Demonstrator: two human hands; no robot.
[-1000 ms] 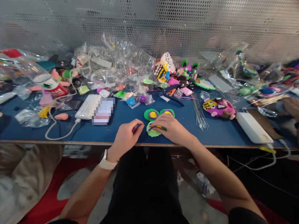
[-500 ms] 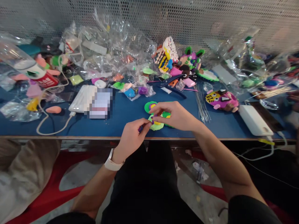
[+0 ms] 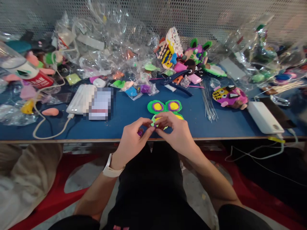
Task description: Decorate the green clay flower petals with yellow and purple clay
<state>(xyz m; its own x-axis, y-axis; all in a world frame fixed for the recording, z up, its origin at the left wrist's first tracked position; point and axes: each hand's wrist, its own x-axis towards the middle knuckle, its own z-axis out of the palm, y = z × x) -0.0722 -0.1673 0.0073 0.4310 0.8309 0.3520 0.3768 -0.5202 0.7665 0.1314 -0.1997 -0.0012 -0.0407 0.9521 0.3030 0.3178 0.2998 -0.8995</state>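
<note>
Near the table's front edge lies a flat green clay piece point(image 3: 151, 107) with rounded lobes. Yellow ovals sit on it, and the two upper ones are ringed in purple. My left hand point(image 3: 134, 136) is closed around a lump of purple clay point(image 3: 140, 133), which shows between its fingers. Thumb and fingertips of my right hand point(image 3: 178, 131) are pinched at a small purple bit point(image 3: 155, 126) beside the left fingertips. Both hands are over the lower lobes and hide part of them.
A white power bank point(image 3: 80, 99) and a phone point(image 3: 100, 103) lie to the left. Metal wires point(image 3: 209, 103), a clay animal face point(image 3: 230, 96) and another white power bank point(image 3: 265, 117) are at the right. Plastic bags, clay packets and black-handled pliers point(image 3: 178, 88) line the back.
My right hand has moved down and toward me, uncovering the upper lobes of the green clay piece. My left hand still holds the purple clay. The view has shifted slightly.
</note>
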